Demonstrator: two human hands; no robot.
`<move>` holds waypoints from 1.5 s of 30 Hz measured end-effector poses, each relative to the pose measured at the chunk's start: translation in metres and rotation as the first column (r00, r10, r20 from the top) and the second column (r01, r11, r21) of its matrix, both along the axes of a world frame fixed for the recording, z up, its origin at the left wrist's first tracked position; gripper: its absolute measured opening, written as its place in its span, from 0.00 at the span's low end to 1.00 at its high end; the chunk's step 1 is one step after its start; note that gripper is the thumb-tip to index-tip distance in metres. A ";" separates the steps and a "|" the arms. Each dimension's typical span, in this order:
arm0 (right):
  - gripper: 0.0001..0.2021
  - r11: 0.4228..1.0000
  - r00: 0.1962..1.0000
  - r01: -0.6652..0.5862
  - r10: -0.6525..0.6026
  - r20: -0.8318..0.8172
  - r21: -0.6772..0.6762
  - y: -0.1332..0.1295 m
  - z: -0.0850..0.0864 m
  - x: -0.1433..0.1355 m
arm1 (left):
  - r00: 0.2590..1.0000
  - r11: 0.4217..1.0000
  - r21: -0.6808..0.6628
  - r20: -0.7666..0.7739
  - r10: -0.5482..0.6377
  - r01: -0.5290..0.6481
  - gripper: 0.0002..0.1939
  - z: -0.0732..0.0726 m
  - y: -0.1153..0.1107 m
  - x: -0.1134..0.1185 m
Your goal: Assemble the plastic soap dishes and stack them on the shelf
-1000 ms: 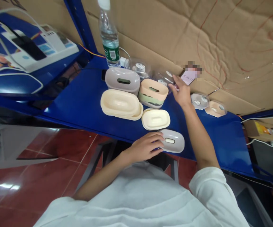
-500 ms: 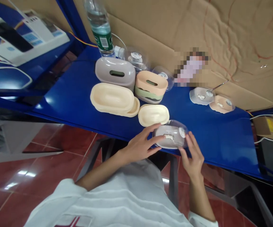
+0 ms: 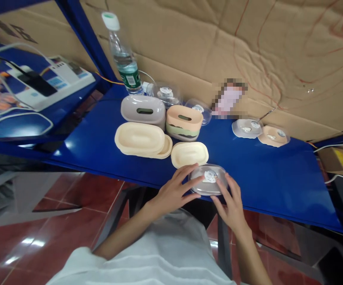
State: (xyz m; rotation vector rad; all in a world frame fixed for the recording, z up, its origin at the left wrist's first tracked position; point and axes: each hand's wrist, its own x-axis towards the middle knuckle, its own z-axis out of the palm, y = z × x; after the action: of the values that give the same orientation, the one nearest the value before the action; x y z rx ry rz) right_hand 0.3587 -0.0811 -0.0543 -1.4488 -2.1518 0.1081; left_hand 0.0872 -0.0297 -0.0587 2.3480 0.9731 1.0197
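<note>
At the front edge of the blue table is a small grey piece under a clear plastic lid (image 3: 197, 188) with a round white label. My left hand (image 3: 174, 189) grips its left end, fingers apart, with fingertips on the rim and top. My right hand (image 3: 231, 202) has hold of the right end, thumb at the near side and fingers over the far corner and top. Just behind lies a small cream oval tray (image 3: 189, 154). To its left, larger cream oval trays (image 3: 140, 138) are stacked.
Behind the trays stand a grey slotted box (image 3: 143, 111) and a peach, green and grey slotted stack (image 3: 185, 118). Clear lids (image 3: 199, 111) and a water bottle (image 3: 128, 69) are at the back. Two covered pieces (image 3: 247, 128) sit back right. A power strip (image 3: 61, 85) lies left.
The clear lid now lies level over the grey piece, and its label has shifted from the right end to the middle. My right hand has moved left and inward. The view has tilted.
</note>
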 end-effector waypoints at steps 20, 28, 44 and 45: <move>0.39 0.993 0.992 0.121 -0.121 -0.037 0.014 -0.010 -0.004 0.010 | 0.995 0.997 -0.020 -0.061 -0.074 0.073 0.30 0.006 0.008 0.013; 0.33 0.934 0.932 0.356 -0.357 0.056 0.034 0.008 0.014 0.107 | 0.998 1.000 0.003 -0.061 0.011 -0.010 0.23 -0.002 0.003 0.012; 0.30 0.712 0.696 0.673 -0.701 0.156 0.199 0.083 0.014 0.298 | 0.998 0.992 0.121 -0.056 0.037 -0.030 0.14 -0.004 0.004 0.014; 0.31 0.684 0.667 0.704 -0.729 0.153 0.192 0.091 0.017 0.310 | 0.997 0.991 0.133 -0.068 0.038 -0.029 0.14 -0.004 0.004 0.015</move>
State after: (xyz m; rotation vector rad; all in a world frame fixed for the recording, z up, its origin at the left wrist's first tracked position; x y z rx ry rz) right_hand 0.6688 0.0097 -0.0377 -2.2082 -1.5263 -0.4858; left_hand 0.1019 -0.0253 -0.0631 2.4986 1.0020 1.0503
